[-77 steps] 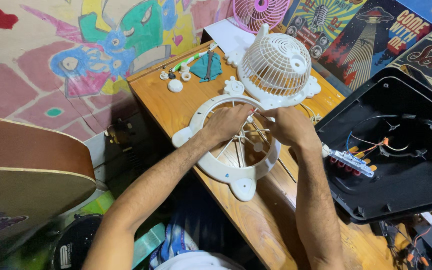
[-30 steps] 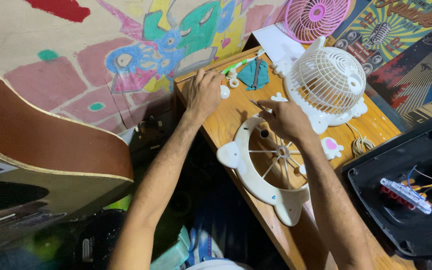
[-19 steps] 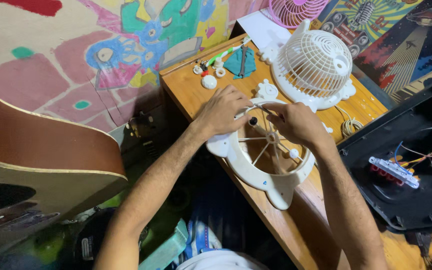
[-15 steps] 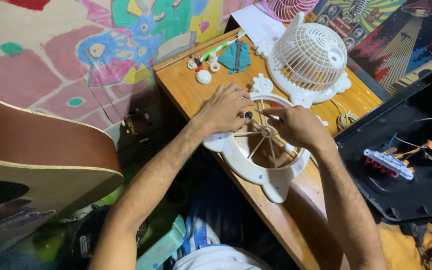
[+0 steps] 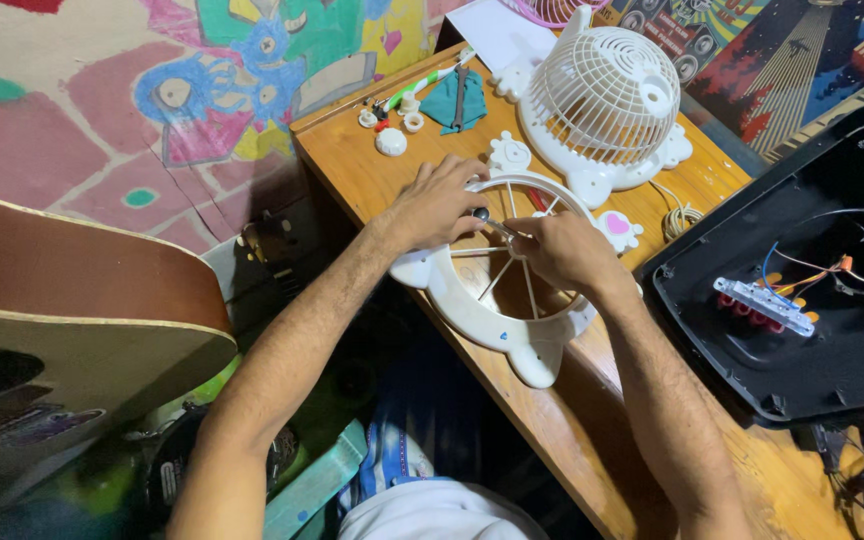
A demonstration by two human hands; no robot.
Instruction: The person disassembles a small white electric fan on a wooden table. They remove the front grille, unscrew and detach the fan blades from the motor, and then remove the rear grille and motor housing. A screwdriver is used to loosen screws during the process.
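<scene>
1. Leftmost, guitar body (image 5: 62, 300), brown with a pale face, fills the left edge of the frame, well apart from the hands.
2. Wooden table (image 5: 542, 420) runs from upper centre to lower right.
3. Left hand (image 5: 437, 200), centre frame, fingers curled and pressed on the upper left rim of the white fan guard ring (image 5: 482, 320), fingertips pinching a small dark-tipped part at a spoke.
4. Right hand (image 5: 557, 250), just right of it, lies over the ring's hub, fingers pinched on a thin metal tool (image 5: 497, 226).
5. White fan cage (image 5: 602, 95) stands at upper centre-right, near the ring.
6. Black housing (image 5: 812, 300) with wires lies at right.
7. Change: one second ago the left hand reached to small parts at the table's far corner; now it has returned to the ring.
</scene>
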